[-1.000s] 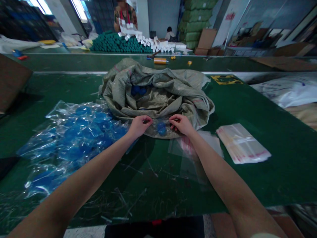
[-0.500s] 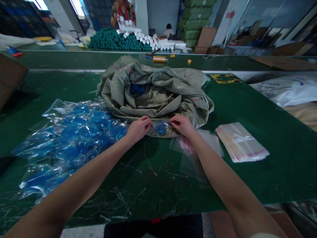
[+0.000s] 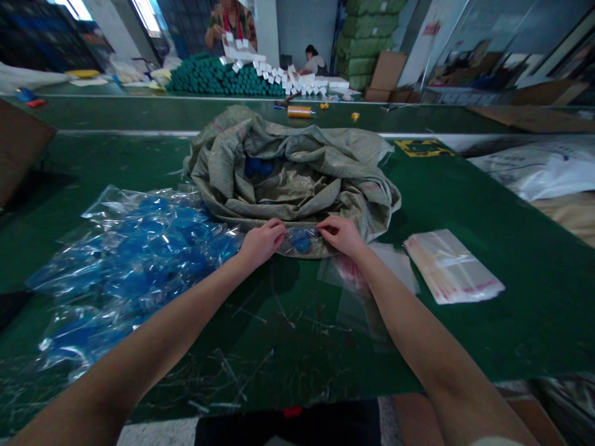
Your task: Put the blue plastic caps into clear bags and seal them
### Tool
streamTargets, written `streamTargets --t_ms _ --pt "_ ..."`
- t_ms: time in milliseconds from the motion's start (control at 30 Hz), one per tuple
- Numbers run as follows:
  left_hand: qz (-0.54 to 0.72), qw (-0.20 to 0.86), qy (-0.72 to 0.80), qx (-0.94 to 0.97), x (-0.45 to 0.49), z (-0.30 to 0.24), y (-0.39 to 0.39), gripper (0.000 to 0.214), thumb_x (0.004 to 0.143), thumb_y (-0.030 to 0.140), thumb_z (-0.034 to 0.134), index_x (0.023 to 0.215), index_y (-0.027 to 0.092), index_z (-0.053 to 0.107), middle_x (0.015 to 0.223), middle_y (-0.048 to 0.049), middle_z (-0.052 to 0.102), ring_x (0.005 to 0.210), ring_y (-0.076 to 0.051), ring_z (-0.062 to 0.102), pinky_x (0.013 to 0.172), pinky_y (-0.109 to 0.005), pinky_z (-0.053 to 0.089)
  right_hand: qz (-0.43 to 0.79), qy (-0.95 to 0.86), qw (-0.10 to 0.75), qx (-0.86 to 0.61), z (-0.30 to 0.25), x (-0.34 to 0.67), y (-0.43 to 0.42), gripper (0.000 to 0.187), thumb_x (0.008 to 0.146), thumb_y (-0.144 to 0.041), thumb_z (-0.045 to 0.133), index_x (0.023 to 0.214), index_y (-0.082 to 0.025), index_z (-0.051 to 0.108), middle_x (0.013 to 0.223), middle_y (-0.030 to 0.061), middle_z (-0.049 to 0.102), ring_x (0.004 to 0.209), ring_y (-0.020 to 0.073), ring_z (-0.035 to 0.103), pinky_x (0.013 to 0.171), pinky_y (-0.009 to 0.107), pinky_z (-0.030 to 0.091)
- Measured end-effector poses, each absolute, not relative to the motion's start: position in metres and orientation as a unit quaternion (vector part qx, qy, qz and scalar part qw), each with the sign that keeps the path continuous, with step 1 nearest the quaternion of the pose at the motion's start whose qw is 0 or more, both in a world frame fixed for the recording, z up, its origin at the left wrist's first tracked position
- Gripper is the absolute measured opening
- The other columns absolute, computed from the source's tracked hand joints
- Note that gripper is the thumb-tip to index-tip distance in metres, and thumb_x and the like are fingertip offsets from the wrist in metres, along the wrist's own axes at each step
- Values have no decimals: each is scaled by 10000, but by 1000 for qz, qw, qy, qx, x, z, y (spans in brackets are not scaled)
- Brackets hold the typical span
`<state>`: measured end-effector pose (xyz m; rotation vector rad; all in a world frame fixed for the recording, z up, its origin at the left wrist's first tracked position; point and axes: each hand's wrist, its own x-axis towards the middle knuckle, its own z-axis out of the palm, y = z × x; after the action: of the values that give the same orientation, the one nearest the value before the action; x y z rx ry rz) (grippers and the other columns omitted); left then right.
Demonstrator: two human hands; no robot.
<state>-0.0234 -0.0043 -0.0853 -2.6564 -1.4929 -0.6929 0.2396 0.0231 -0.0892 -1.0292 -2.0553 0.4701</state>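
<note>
Between my hands is a clear plastic bag [image 3: 302, 241] with a round blue item inside, at the front edge of a woven sack [image 3: 297, 214]. My left hand [image 3: 264, 240] pinches the bag's left side. On the other side, my right hand [image 3: 341, 235] has its thumb and finger closed on the bag's right end. More blue balls [image 3: 258, 166] show inside the open sack. To the left lies a heap of clear bags holding blue items [image 3: 149, 248]. Loose flat bags [image 3: 353, 272] lie partly under my right forearm.
A stack of clear bags [image 3: 453, 266] rests on the green table [image 3: 525, 328] at right. Beyond the sack are a roll of orange tape [image 3: 300, 111], green rods [image 3: 223, 77] and white pieces [image 3: 274, 74]. Two people are at the back. A cardboard box [image 3: 21, 148] stands left.
My hands stay nearly in place, both still pinching the bag. At the back, one person's head and arm have shifted slightly.
</note>
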Motion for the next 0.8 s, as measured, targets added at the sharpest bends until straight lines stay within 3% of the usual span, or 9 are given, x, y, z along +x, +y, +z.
streamTargets --t_ms 100,200,333,467,600,700,800 --pt "-222 11 -478 -849 -24 -85 -4 172 896 200 502 975 204 655 1124 -49 648 848 -160 653 690 -258 504 310 -744 387 -449 -88 237 21 196 805 -197 547 899 -175 717 798 36 714 573 119 609 581 251 488" --pt "-229 11 -476 -849 -24 -85 -5 171 891 194 507 974 205 656 1120 -49 649 837 -157 653 690 -256 508 439 -653 413 -458 -85 233 21 250 869 -345 525 861 -160 693 727 33 688 446 82 537 411 201 384" --pt "-242 3 -470 -849 -25 -86 -5 191 899 194 494 994 210 659 1108 -50 651 854 -156 653 714 -257 514 512 -571 431 -475 -78 226 21 384 832 -526 596 781 -149 646 678 36 672 394 58 493 336 177 320" --pt "-260 -12 -473 -842 -23 -86 -5 203 906 212 485 1002 211 665 1123 -56 652 882 -167 654 755 -276 518 536 -552 427 -475 -75 221 18 332 690 -409 768 845 -178 587 693 6 697 398 63 500 330 172 341" --pt "-326 -84 -515 -788 -19 -81 -7 259 850 225 554 1091 172 634 1055 -72 681 921 -191 645 843 -305 500 551 -554 413 -467 -75 220 17 364 633 -302 795 882 -201 550 607 -46 657 383 67 470 332 177 328" --pt "-337 -176 -587 -715 -17 -73 -9 220 821 287 583 966 152 679 900 -60 709 805 -185 633 750 -282 488 556 -555 408 -466 -74 220 16 360 633 -295 785 885 -204 544 620 -41 661 389 69 462 336 186 322" --pt "-308 -346 -636 -617 -14 -64 -10 331 841 432 542 754 147 687 751 -63 699 558 -133 533 507 -244 390 559 -555 406 -464 -74 220 17 369 630 -303 784 888 -207 537 636 -35 667 404 74 469 341 190 321"
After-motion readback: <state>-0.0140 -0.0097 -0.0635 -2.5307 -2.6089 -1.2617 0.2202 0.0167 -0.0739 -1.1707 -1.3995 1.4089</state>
